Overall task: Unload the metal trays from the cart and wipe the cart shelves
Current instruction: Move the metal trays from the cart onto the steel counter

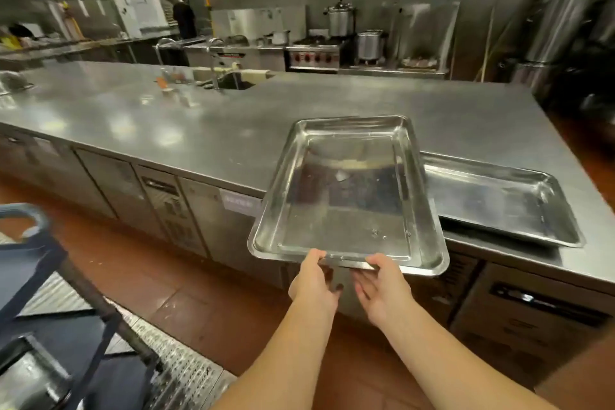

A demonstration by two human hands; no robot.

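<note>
Tray (346,196) held over counter (199,116) edge

Left hand (312,280) and right hand (382,289) both pinch the tray's near short rim, thumbs on top. It sits open side up, its long axis running straight in across the counter's front edge, with the far end over the counter and the near end overhanging. It is best kept level and pushed well in from that edge, clear of the second tray (499,200) lying on the counter alongside.
</note>
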